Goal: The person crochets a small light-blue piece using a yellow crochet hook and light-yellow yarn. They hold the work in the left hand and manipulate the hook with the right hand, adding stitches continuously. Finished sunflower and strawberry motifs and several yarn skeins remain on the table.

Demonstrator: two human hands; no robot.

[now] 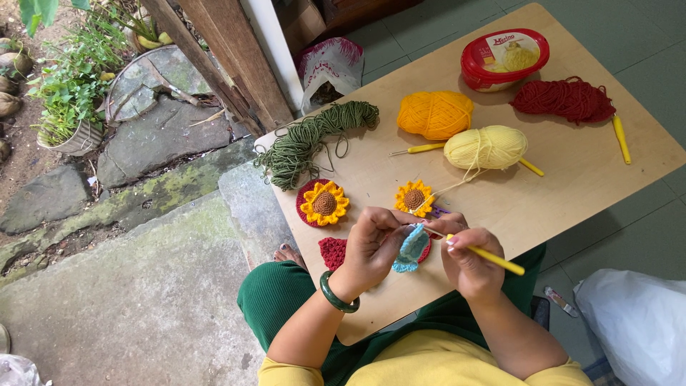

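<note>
Pinching a small light-blue crocheted piece (412, 248) in your left hand (371, 246), your right hand (468, 257) closed around a yellow crochet hook (491, 258), both above the wooden table's (572, 186) near edge.

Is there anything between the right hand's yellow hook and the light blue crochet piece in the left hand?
Nothing visible. The left hand pinches the light blue piece, and the right hand holds the yellow hook right beside it.
</note>
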